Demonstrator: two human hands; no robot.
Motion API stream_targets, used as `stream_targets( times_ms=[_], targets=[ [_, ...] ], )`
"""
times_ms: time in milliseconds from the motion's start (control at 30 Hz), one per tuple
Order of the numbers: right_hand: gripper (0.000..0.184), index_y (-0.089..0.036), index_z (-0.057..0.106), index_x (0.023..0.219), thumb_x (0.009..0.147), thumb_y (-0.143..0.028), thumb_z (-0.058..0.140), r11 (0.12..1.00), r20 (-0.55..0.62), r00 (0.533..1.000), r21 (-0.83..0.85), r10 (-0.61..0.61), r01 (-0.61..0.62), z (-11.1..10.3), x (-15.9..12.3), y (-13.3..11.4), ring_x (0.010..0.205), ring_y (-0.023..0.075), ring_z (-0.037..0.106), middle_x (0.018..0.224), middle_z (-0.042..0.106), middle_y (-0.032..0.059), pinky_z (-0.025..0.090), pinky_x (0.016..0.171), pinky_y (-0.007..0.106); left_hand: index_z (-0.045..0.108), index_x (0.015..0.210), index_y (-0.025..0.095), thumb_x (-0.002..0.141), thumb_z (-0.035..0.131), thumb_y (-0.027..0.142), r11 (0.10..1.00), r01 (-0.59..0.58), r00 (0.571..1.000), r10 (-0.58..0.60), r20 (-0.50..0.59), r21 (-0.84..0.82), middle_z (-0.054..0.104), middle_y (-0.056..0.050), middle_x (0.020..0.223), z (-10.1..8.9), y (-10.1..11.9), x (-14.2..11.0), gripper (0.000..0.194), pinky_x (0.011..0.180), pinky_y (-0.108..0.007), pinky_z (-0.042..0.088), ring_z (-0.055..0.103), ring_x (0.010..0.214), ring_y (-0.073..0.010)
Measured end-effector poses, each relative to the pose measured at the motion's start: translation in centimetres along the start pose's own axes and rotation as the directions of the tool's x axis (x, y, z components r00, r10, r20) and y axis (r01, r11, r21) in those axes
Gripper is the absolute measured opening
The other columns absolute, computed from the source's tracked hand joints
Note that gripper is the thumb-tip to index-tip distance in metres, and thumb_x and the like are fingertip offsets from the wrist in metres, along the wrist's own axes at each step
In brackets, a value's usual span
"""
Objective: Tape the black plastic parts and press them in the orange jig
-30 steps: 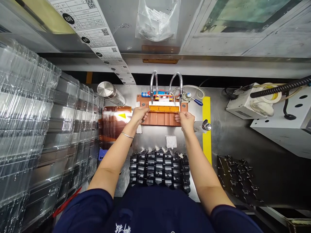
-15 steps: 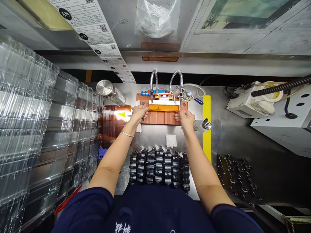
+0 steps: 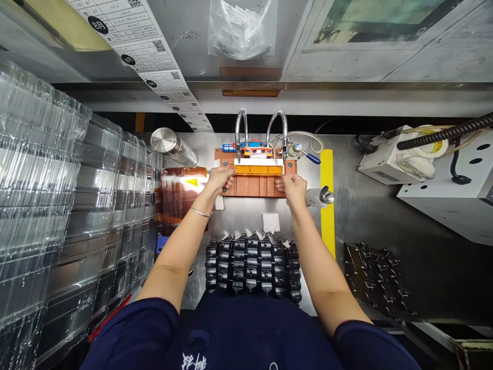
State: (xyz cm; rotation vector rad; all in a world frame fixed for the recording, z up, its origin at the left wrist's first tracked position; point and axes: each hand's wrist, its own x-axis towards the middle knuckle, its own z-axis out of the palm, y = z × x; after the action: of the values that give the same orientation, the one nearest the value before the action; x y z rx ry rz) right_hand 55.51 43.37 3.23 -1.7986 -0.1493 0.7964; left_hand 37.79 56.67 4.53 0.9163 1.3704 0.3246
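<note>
A brown fixture block (image 3: 252, 186) lies on the steel bench below two bent metal nozzles (image 3: 283, 134). An orange strip (image 3: 258, 169) lies across the top of the fixture. My left hand (image 3: 219, 178) pinches the strip's left end. My right hand (image 3: 292, 186) grips its right end with curled fingers. A black tray of moulded parts (image 3: 250, 267) sits between my forearms, close to my body.
Tall stacks of clear plastic trays (image 3: 46, 205) fill the left side. A steel flask (image 3: 171, 145) and an amber tape roll (image 3: 179, 192) stand left of the fixture. Right of a yellow floor strip (image 3: 327, 200) lie another black tray (image 3: 375, 280) and white boxes (image 3: 389, 159).
Both hands stay on the ends of the orange strip. The view has shifted slightly; nothing else moved.
</note>
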Motion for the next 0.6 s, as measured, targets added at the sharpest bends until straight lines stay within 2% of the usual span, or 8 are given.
stream_targets(
  times_ms=[233, 367, 433, 500, 600],
  targets=[
    [0.013, -0.018, 0.054, 0.060, 0.070, -0.014, 0.061, 0.999, 0.000, 0.999, -0.008, 0.052, -0.052, 0.1, 0.1, -0.1, 0.037, 0.0082, 0.055, 0.045, 0.061, -0.0025, 0.046, 0.037, 0.015, 0.050, 0.059, 0.015, 0.072, 0.067, 0.014, 1.000, 0.001, 1.000, -0.001, 0.025, -0.001, 0.049, 0.006, 0.039, -0.2, 0.0, 0.0, 0.022, 0.032, -0.015, 0.028, 0.038, 0.029, -0.0036],
    [0.015, -0.016, 0.057, 0.062, 0.073, -0.022, 0.067, 0.981, 0.091, 0.977, 0.007, 0.191, -0.193, -1.0, 0.6, -0.3, 0.038, 0.0088, 0.056, 0.049, 0.063, -0.0003, 0.047, 0.037, 0.017, 0.054, 0.062, 0.013, 0.076, 0.067, 0.012, 0.999, 0.038, 0.996, -0.038, 0.075, 0.011, 0.054, 0.003, 0.043, -0.7, 0.5, 0.2, 0.019, 0.034, -0.016, 0.035, 0.045, 0.032, -0.0053],
    [0.018, -0.016, 0.060, 0.066, 0.071, -0.029, 0.071, 0.979, 0.132, 0.972, 0.023, 0.196, -0.201, -3.2, 0.3, 0.0, 0.044, 0.0100, 0.060, 0.054, 0.066, 0.0014, 0.050, 0.042, 0.018, 0.056, 0.064, 0.011, 0.073, 0.072, 0.013, 0.997, 0.071, 0.991, -0.073, 0.112, 0.028, 0.059, 0.000, 0.048, -1.1, 0.8, 0.4, 0.018, 0.039, -0.017, 0.041, 0.050, 0.036, -0.0066],
    [0.024, -0.016, 0.062, 0.070, 0.067, -0.036, 0.074, 0.995, 0.115, 0.988, 0.001, 0.102, -0.103, -6.5, -1.2, 1.1, 0.050, 0.0116, 0.063, 0.060, 0.068, 0.0018, 0.054, 0.048, 0.021, 0.058, 0.066, 0.010, 0.069, 0.078, 0.014, 0.996, 0.086, 0.984, -0.091, 0.155, 0.036, 0.063, -0.002, 0.052, -1.6, 1.0, 0.3, 0.020, 0.043, -0.017, 0.046, 0.055, 0.041, -0.0075],
    [0.036, -0.017, 0.065, 0.075, 0.058, -0.046, 0.078, 0.976, 0.089, 0.995, -0.210, -0.041, 0.059, -12.3, -5.9, 4.4, 0.064, 0.0170, 0.067, 0.067, 0.070, 0.0025, 0.058, 0.062, 0.031, 0.061, 0.071, 0.009, 0.070, 0.077, 0.014, 0.999, 0.052, 0.980, -0.052, 0.192, 0.006, 0.066, -0.004, 0.059, -2.3, 1.0, -0.4, 0.016, 0.047, -0.017, 0.049, 0.059, 0.046, -0.0076]
  ],
)
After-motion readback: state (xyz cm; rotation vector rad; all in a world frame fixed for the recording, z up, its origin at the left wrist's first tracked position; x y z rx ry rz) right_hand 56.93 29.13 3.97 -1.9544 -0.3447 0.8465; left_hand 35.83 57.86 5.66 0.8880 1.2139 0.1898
